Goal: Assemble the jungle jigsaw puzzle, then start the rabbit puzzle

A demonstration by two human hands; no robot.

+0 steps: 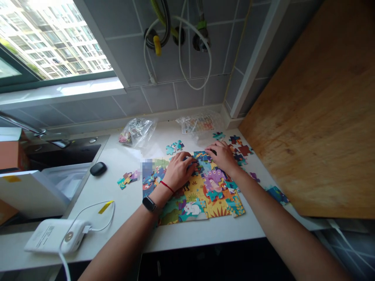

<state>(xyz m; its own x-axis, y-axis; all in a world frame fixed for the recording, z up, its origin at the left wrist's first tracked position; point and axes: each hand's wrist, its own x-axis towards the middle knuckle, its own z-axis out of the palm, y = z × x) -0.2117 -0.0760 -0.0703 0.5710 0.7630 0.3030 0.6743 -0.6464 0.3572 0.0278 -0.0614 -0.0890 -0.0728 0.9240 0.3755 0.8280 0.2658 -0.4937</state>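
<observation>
A partly joined jigsaw puzzle (pixel 191 189) with colourful animal pictures lies on the white counter. My left hand (pixel 180 169) rests over its upper middle, fingers curled and thumb close to the index finger. Anything under those fingertips is hidden. At the puzzle's top edge, my right hand (pixel 222 156) has thumb and index finger bent together on a blue puzzle piece (pixel 200 155). Loose puzzle pieces lie to the right (pixel 244 150), behind the puzzle (pixel 175 147) and to its left (pixel 127 179). One corner piece (pixel 236 206) sits slightly askew at the lower right.
Two clear plastic bags (pixel 140 132) (pixel 199 123) lie by the tiled wall. On the left are a black oval object (pixel 98 168), a white power bank (pixel 57 235) with a cable, and a sink with boxes. A wooden panel (pixel 307 117) borders the right side.
</observation>
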